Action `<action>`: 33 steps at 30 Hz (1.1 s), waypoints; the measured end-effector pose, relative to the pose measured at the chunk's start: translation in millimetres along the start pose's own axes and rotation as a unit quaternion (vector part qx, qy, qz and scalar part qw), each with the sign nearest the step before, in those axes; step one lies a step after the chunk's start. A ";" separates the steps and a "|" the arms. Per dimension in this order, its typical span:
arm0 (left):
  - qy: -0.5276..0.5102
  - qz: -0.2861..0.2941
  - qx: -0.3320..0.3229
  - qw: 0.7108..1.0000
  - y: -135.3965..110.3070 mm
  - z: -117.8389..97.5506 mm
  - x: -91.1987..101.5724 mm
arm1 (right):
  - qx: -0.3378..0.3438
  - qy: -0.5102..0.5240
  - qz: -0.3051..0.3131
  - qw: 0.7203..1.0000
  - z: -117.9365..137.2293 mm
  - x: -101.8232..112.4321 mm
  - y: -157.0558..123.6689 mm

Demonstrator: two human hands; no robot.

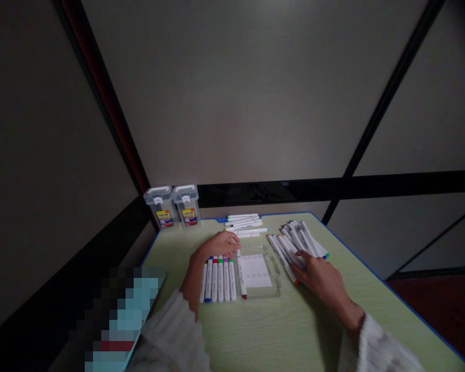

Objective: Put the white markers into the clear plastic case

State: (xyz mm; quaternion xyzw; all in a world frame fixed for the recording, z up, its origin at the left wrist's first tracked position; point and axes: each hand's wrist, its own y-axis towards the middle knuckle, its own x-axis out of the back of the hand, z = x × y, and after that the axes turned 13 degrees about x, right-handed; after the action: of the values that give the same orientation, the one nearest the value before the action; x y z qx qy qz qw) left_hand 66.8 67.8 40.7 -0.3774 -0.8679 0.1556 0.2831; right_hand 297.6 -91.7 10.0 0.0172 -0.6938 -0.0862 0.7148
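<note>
A clear plastic tray (276,274) lies on the table, with a white card (257,270) showing in it. Along its left side is a white marker with a brown end (242,279). My left hand (221,245) reaches over from the left, its curled fingers closed at the far end of that marker. To the left, a row of white markers (220,281) with coloured ends lies side by side, partly under my left hand. My right hand (321,278) is closed around a white marker (290,247) at the near edge of a loose pile of markers (300,235); its fingertips are partly hidden.
Several more markers (246,224) lie crosswise at the back of the table (256,330). Two clear lidded boxes (158,199) with yellow labels stand at the back left corner. A pale panelled wall (236,103) rises right behind the table. A pixelated patch (132,310) covers something at the lower left.
</note>
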 end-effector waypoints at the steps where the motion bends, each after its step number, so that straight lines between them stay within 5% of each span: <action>1: -0.006 -0.003 0.001 1.000 -0.2 0.9 1.7 | 0.001 0.000 -0.002 1.000 -0.3 -0.4 -0.1; 8: -0.002 -0.035 -0.026 0.999 6.5 12.2 10.1 | 0.016 0.012 -0.020 1.000 -2.0 -0.8 -0.8; 23: 0.055 -0.343 -0.118 0.930 48.2 42.2 7.3 | 0.220 0.088 -0.024 0.971 37.6 2.0 -10.6; 33: 0.096 -0.417 -0.092 0.899 54.6 53.6 4.9 | 0.272 0.076 -0.016 0.959 41.9 -2.6 -13.2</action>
State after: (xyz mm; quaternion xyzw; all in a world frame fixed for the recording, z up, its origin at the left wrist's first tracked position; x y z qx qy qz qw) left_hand 62.4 104.8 -26.3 -0.0182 -0.9249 -0.0940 0.3680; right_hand 254.5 -100.3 7.0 0.2281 -0.6346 0.0960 0.7322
